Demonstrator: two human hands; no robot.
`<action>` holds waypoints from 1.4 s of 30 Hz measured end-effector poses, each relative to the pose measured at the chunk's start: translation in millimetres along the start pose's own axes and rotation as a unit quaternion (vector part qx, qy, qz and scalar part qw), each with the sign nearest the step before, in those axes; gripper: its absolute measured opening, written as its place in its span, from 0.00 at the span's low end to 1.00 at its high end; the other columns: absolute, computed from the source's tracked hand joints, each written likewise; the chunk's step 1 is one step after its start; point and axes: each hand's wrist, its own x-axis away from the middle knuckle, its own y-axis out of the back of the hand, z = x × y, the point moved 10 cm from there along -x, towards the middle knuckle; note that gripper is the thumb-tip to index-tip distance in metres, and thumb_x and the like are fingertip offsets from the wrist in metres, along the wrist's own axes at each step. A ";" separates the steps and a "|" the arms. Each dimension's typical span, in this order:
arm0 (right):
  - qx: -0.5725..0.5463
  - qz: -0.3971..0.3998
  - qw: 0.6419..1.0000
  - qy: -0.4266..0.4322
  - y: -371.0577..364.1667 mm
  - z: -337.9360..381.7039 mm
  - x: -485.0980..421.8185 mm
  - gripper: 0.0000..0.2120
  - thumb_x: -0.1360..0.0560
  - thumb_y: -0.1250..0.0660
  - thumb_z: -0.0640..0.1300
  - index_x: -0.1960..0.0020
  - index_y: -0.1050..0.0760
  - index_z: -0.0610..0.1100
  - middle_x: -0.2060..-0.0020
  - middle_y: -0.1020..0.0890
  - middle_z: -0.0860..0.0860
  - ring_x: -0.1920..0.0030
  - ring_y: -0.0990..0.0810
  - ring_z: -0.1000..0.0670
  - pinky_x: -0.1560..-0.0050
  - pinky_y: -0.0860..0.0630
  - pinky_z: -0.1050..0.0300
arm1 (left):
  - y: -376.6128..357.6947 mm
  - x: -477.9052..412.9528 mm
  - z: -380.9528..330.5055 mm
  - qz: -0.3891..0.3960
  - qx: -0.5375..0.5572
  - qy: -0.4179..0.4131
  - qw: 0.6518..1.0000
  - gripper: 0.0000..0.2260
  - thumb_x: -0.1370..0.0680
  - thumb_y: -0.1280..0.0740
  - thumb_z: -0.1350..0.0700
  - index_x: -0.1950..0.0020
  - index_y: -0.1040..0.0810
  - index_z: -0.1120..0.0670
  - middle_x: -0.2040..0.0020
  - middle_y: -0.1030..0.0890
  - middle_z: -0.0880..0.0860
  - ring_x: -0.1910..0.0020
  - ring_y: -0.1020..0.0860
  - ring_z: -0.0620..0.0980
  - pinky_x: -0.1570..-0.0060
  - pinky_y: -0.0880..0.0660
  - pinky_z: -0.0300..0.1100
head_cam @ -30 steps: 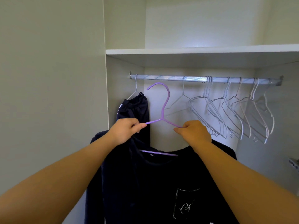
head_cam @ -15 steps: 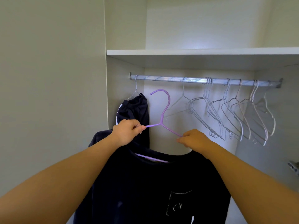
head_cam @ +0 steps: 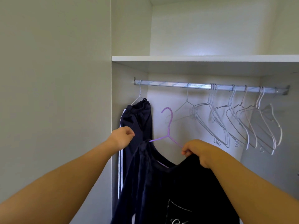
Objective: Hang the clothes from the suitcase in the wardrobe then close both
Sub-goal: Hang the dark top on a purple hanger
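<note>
- Head view: my right hand pinches the purple hanger by its right arm. Thumb and forefinger close on the wire where it enters the dark shirt. This one grip carries the load, so the hanger sits slightly tilted, right arm lower.
- My left hand is below the rail, left of the hanger. Its fingers are curled with the thumb against the forefinger, and nothing shows between them. It is apart from the shirt's left shoulder, which is bunched over the hanger's left tip.
- Shirt location: below the rail, threaded on the hanger, with its body hanging down out of frame. The hook is below the rail and not on it.
- Target, as judged: the bare stretch of rail above the hook. It lies between the striped trousers, hung under the rail's left end, and the white hangers spread toward its right end.
- Next move, as judged: spread the bunched shoulder along the hanger arm, level the hanger, then lift the hook over the rail.
- Risk: the bunched shoulder may slip off the hanger tip during the lift.
- The suitcase is not in view.
</note>
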 end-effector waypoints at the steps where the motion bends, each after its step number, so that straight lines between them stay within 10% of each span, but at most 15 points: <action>1: -0.011 0.003 1.000 0.001 -5.9 1.2 -1.5 0.17 0.25 0.40 0.32 0.73 0.30 0.37 0.79 0.28 0.47 0.70 0.34 0.48 0.67 0.33 0.58 | 0.7 -0.2 -0.3 -0.004 0.007 0.004 1.000 0.08 0.19 0.42 0.58 0.47 0.24 0.52 0.51 0.26 0.50 0.52 0.27 0.50 0.52 0.30 0.40; 9: 0.034 0.011 0.996 0.080 -60.6 55.9 -22.8 0.03 0.25 0.35 0.38 0.56 0.29 0.39 0.69 0.31 0.46 0.71 0.33 0.50 0.76 0.36 0.62 | 8.7 -17.9 -6.7 -0.020 0.045 0.019 0.999 0.08 0.20 0.43 0.59 0.51 0.25 0.51 0.52 0.25 0.51 0.54 0.26 0.51 0.56 0.29 0.40; 15: -0.130 -0.008 0.987 0.096 -71.4 105.5 -56.1 0.11 0.25 0.39 0.35 0.65 0.29 0.40 0.69 0.28 0.45 0.70 0.30 0.46 0.69 0.34 0.59 | 13.3 -62.3 -5.2 -0.005 0.094 0.038 0.995 0.08 0.22 0.42 0.60 0.56 0.26 0.50 0.55 0.25 0.51 0.55 0.26 0.53 0.63 0.30 0.39; 25: -0.239 -0.092 0.947 0.193 -36.4 221.1 -135.6 0.05 0.23 0.40 0.35 0.54 0.26 0.35 0.68 0.27 0.44 0.68 0.29 0.47 0.65 0.32 0.56 | 20.3 -185.4 -38.9 0.048 0.128 0.002 0.991 0.06 0.20 0.42 0.56 0.57 0.28 0.51 0.55 0.26 0.54 0.56 0.27 0.52 0.63 0.32 0.41; 36: -0.178 -0.137 0.966 0.124 -38.7 251.4 -235.8 0.06 0.24 0.40 0.30 0.60 0.30 0.35 0.69 0.29 0.44 0.66 0.28 0.45 0.67 0.32 0.55 | -6.4 -271.3 -47.4 0.107 0.213 0.013 0.971 0.05 0.19 0.43 0.59 0.48 0.28 0.53 0.57 0.27 0.52 0.61 0.28 0.47 0.62 0.30 0.40; 42: -0.192 -0.140 0.967 0.094 -49.3 236.6 -260.5 0.12 0.25 0.41 0.27 0.42 0.28 0.29 0.66 0.28 0.42 0.67 0.28 0.45 0.57 0.28 0.53 | -26.4 -293.3 -30.6 0.127 0.198 0.035 0.971 0.06 0.19 0.43 0.59 0.46 0.28 0.54 0.61 0.29 0.51 0.62 0.28 0.47 0.65 0.30 0.40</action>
